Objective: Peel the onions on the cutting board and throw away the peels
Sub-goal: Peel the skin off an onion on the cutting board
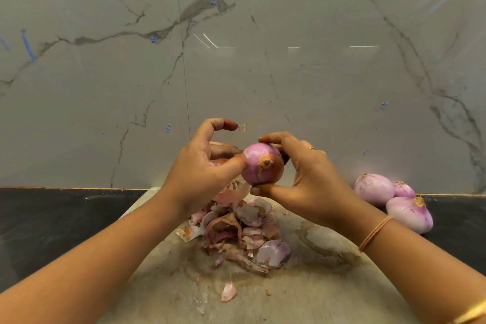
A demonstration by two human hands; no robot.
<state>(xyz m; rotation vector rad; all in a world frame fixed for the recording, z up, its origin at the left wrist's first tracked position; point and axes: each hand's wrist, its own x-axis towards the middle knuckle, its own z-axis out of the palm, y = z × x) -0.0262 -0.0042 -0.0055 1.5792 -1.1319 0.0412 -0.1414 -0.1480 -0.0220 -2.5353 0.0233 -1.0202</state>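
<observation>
Above the board point(302, 292), the onion point(261, 164) is held between the right hand's point(313, 179) thumb and curled fingertips. The left hand point(200, 166) pinches its skin at 9 o'clock. Brittle brown skin around the root may shred if yanked, scattering scraps beyond the peels point(236, 229) at 6 o'clock.

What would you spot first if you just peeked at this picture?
Probably the pink onion in the middle, held up by the left hand and right hand. Under it a messy pile of peels lies on the cutting board, and three peeled onions sit at the right.
</observation>
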